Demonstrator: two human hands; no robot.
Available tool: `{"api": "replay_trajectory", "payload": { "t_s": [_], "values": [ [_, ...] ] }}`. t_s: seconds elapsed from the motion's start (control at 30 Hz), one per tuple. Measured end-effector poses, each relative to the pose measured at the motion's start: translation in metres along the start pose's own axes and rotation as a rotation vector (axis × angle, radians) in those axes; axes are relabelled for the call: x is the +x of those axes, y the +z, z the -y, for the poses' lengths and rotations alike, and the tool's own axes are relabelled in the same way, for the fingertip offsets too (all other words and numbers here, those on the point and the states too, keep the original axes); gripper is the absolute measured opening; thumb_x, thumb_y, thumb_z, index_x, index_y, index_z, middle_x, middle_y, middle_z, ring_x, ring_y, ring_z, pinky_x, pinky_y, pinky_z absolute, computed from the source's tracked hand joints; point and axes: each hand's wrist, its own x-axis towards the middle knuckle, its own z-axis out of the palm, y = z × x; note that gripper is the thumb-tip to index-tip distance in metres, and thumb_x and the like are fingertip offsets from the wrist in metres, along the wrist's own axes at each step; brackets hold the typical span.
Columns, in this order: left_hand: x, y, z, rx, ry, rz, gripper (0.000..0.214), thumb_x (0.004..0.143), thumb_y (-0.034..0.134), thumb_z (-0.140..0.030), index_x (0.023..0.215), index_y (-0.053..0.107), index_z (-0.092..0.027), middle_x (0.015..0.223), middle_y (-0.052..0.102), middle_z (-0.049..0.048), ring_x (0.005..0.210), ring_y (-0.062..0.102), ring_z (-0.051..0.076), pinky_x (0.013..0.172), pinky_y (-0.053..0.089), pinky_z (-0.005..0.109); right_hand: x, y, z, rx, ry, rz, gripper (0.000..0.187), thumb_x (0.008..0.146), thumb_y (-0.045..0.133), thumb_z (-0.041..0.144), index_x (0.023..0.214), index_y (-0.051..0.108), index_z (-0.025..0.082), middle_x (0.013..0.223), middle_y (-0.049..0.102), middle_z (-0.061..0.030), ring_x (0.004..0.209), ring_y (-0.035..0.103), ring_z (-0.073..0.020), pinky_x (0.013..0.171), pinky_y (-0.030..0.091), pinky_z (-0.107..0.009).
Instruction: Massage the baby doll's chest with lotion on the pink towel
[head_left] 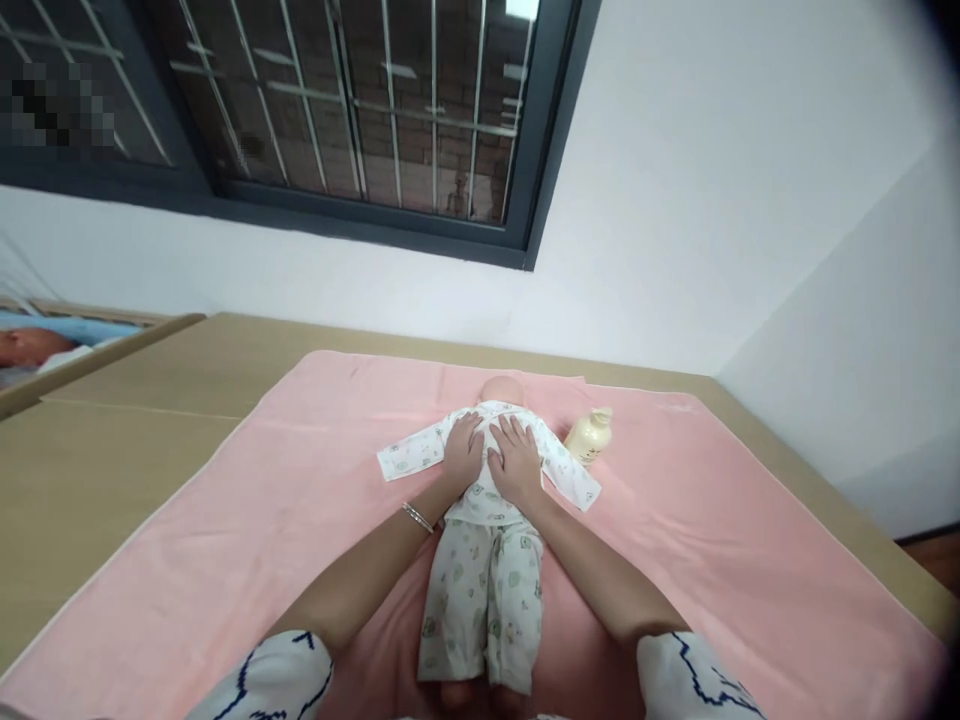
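A baby doll (489,560) in a white patterned top and trousers lies on a pink towel (285,520), head away from me and sleeves spread out. My left hand (463,452) rests flat on the doll's upper body, fingers stretched out. My right hand (516,458) lies flat beside it on the same spot, fingers also spread. Neither hand grips anything. A thin bracelet (417,517) circles my left wrist.
A cream pump bottle (589,436) lies on the towel just right of the doll's shoulder. The towel covers a tan table (112,440) against a white wall under a barred window (360,110). Another cot with a doll (34,345) shows at far left.
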Motion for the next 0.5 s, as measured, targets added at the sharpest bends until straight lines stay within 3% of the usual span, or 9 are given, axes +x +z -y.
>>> {"api": "replay_trajectory", "payload": {
  "t_s": [0.1,0.3,0.4,0.5],
  "values": [
    [0.000,-0.006,-0.005,0.021,0.001,0.024,0.046,0.098,0.030,-0.031,0.132,0.061,-0.020,0.141,0.060,0.0100,0.140,0.049,0.026,0.121,0.039,0.050,-0.001,-0.003,0.003,0.010,0.009,-0.008,0.047,0.097,0.044,0.029,0.143,0.053,0.021,0.157,0.043,-0.0075,0.150,0.031,-0.0278,0.124,0.020,-0.054],
    [-0.009,-0.021,-0.025,0.014,-0.002,0.069,0.046,0.097,0.032,-0.029,0.130,0.062,-0.018,0.142,0.059,0.0139,0.141,0.047,0.032,0.120,0.035,0.060,-0.004,-0.021,0.014,-0.037,0.019,0.018,0.046,0.098,0.043,0.027,0.143,0.052,0.018,0.159,0.038,-0.0138,0.150,0.029,-0.0311,0.121,0.023,-0.056],
    [-0.035,-0.034,-0.040,0.006,-0.062,0.070,0.042,0.094,0.040,-0.027,0.129,0.062,-0.016,0.139,0.061,0.0165,0.141,0.047,0.034,0.120,0.033,0.061,-0.020,-0.027,0.024,-0.088,0.081,0.031,0.051,0.101,0.038,0.029,0.148,0.045,0.011,0.161,0.029,-0.0223,0.151,0.026,-0.0381,0.117,0.026,-0.060],
    [-0.085,-0.059,-0.054,-0.019,-0.141,0.030,0.044,0.092,0.046,-0.027,0.131,0.060,-0.012,0.141,0.059,0.0184,0.143,0.043,0.035,0.118,0.037,0.058,-0.056,-0.025,0.033,-0.110,0.078,0.106,0.060,0.099,0.039,0.030,0.153,0.033,0.005,0.162,0.022,-0.0273,0.151,0.019,-0.0446,0.116,0.026,-0.063]
  ]
}}
